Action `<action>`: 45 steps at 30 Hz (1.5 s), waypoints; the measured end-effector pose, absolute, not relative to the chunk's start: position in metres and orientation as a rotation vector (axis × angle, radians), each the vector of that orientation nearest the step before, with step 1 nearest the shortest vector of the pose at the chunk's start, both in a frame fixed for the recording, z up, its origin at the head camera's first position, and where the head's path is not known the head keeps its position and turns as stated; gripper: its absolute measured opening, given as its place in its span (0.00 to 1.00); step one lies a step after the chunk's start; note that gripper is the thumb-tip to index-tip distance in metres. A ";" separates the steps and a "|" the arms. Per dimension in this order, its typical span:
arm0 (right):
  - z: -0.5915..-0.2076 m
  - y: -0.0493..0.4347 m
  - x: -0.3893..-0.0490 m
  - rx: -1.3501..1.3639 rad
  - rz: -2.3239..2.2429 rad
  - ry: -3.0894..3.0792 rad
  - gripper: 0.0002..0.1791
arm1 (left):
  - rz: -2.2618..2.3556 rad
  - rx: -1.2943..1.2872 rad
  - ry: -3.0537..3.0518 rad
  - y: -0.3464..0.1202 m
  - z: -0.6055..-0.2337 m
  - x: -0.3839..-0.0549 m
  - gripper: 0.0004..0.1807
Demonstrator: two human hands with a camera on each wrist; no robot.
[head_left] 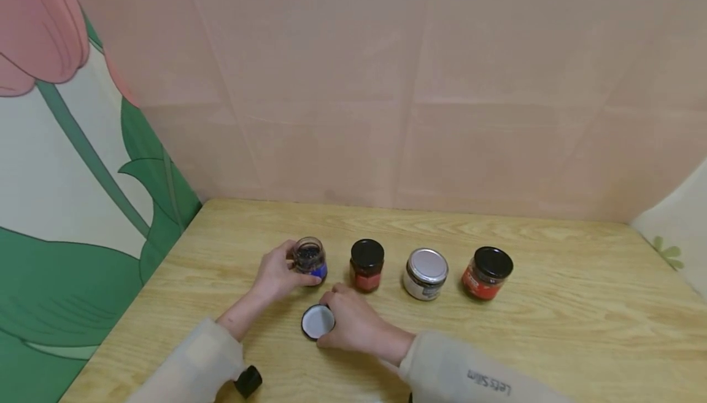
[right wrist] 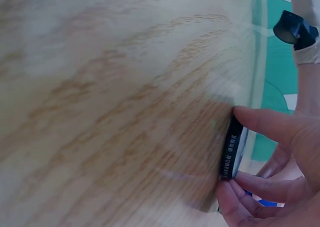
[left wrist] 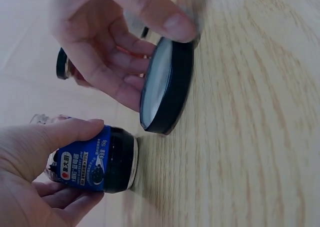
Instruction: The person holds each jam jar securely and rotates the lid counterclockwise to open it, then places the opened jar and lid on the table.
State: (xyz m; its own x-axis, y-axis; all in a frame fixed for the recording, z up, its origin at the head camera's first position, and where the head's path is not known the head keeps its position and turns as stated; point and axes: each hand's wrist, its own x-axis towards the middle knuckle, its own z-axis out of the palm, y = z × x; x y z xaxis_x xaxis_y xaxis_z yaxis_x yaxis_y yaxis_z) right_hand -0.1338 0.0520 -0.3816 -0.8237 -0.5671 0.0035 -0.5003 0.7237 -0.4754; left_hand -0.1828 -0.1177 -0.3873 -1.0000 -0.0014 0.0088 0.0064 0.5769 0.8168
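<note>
My left hand (head_left: pixel 276 275) grips a small glass jar (head_left: pixel 311 263) of dark blueberry jam with a blue label; its mouth is uncovered and it stands upright on the table. Thumb and fingers go round its sides in the left wrist view. Just in front of the jar, my right hand (head_left: pixel 358 322) pinches the round black lid (head_left: pixel 318 321) by its rim, the white inside turned up. Small white print shows on the lid's side in the right wrist view, where the lid is close over the wood.
Right of the held jar stand a black-lidded jar (head_left: pixel 367 263) with a reddish label, a wider jar (head_left: pixel 426 274) with a silver lid, and another black-lidded jar (head_left: pixel 488 273) with a red label. A pink wall covering (head_left: pixel 386 84) rises behind the wooden table (head_left: pixel 580 317).
</note>
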 end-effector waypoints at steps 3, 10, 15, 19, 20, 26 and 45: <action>-0.383 0.051 -0.133 -0.870 -0.688 2.805 0.29 | -1.424 -0.044 -2.779 -0.118 -0.387 -0.183 0.34; -0.385 0.052 -0.133 -0.885 -0.667 2.838 0.29 | -1.405 -0.093 -2.790 -0.118 -0.386 -0.183 0.37; -0.387 0.054 -0.131 -0.882 -0.681 2.825 0.31 | -1.358 -0.112 -2.823 -0.118 -0.384 -0.179 0.41; -0.383 0.058 -0.129 -0.880 -0.713 2.808 0.33 | -1.324 -0.108 -2.844 -0.120 -0.377 -0.175 0.46; -0.382 0.060 -0.128 -0.884 -0.722 2.805 0.34 | -1.314 -0.107 -2.845 -0.121 -0.374 -0.174 0.47; -0.369 0.074 -0.123 -0.949 -0.786 2.817 0.28 | -1.254 -0.140 -2.844 -0.123 -0.359 -0.169 0.50; -0.346 0.115 -0.118 -1.045 -0.867 2.912 0.17 | -0.974 -0.423 -2.719 -0.101 -0.344 -0.157 0.51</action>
